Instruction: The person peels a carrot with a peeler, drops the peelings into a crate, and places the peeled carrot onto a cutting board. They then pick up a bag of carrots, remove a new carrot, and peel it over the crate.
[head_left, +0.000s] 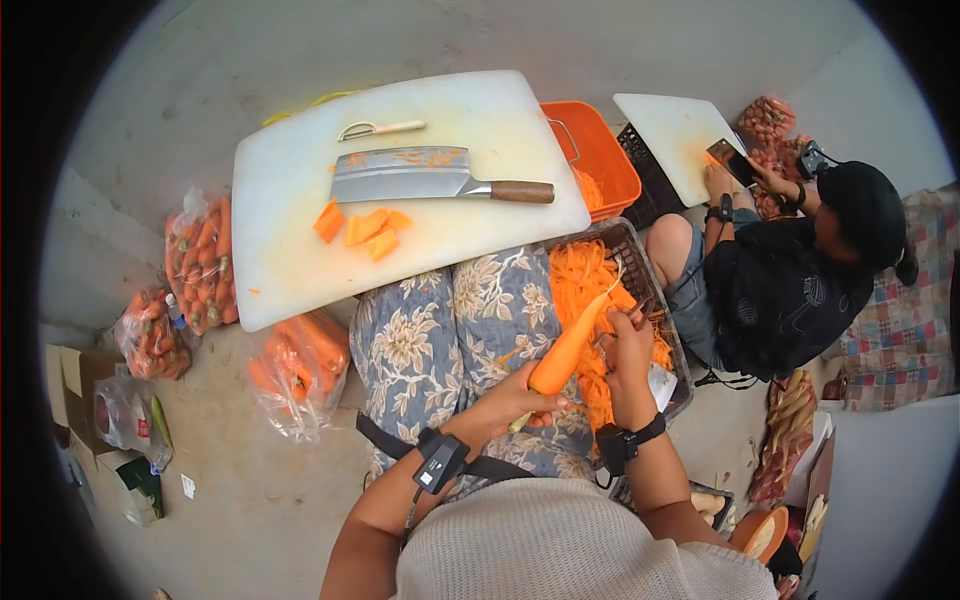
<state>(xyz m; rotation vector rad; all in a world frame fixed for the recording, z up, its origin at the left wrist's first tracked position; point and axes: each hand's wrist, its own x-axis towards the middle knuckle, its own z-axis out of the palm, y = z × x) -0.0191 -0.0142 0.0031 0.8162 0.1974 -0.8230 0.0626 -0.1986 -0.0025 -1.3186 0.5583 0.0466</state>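
Observation:
A whole orange carrot [566, 352] slants above my patterned lap, its thin root end pointing away from me. My left hand [508, 402] is closed round its thick end, where a short green stem shows below the fingers. My right hand [630, 352] is beside the carrot's narrower part, with its fingers curled. Something small and dark sticks out past those fingers, too small to name. Beneath my right hand is a dark plastic crate [683, 382] heaped with orange carrot shreds [578, 280].
Ahead, a white cutting board [290, 240] bears a cleaver [400, 175], a peeler [380, 129] and carrot chunks [372, 228]. Bagged carrots [203, 262] stand left. An orange bin [625, 165] is behind the crate. A person [790, 270] at right holds a phone [732, 162] over another board [665, 130].

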